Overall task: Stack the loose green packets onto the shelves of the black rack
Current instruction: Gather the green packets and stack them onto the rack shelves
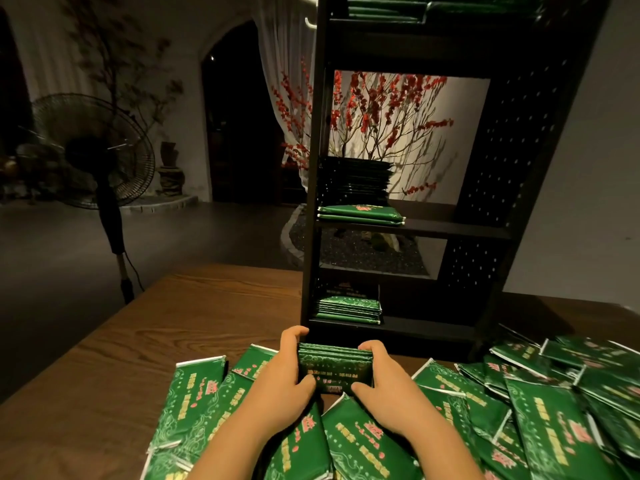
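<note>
Centrally, a small bundle of green packets (334, 368) was held between both hands just above the wooden table (194, 306), directly in front of the black rack (485, 188) at 12 o'clock. The left hand (281, 372) was curled round the bundle's left edge, thumb on the near face and fingers wrapped over the far top corner. The right hand (381, 379) was curled round the right edge in the same manner, thumb pressed on the near face. Loose green packets (540, 410) were noted scattered over the table from 3 to 9 o'clock, overlapping one another beneath the forearms. On the rack's bottom shelf a low stack of packets (348, 308) was recorded at the left side, just beyond the held bundle. On the middle shelf a taller dark stack (355, 178) was seen behind a few flat packets (360, 213). More packets lay on the top shelf (386, 10). A standing fan (93, 150) was observed at 10 o'clock, and red blossom branches (374, 112) behind the rack.
</note>
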The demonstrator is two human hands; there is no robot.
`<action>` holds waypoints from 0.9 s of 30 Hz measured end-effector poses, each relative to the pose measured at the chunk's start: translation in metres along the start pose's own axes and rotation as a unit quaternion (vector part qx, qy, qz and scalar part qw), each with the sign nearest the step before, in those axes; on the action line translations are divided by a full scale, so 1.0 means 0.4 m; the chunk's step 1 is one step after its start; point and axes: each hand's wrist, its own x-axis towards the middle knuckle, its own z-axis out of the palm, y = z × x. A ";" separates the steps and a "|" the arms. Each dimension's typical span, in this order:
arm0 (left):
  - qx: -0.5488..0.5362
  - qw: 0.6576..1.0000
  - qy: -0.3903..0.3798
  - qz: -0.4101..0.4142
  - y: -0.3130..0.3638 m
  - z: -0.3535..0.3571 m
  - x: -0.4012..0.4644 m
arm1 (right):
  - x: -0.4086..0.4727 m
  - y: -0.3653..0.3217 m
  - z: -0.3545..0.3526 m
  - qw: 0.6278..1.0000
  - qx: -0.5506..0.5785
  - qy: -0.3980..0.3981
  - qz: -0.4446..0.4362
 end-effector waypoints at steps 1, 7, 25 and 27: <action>0.001 1.000 0.005 0.003 0.002 -0.001 -0.001 | 0.000 -0.002 -0.002 1.000 0.005 0.004 -0.003; -0.111 0.991 0.071 0.032 0.024 -0.025 -0.003 | -0.007 -0.007 -0.026 0.986 0.139 0.079 -0.039; -0.297 0.951 0.069 0.045 0.178 -0.077 0.053 | -0.032 -0.107 -0.167 0.931 0.306 0.177 -0.088; -0.322 0.943 0.065 0.056 0.215 -0.084 0.071 | -0.035 -0.137 -0.209 0.931 0.300 0.183 -0.104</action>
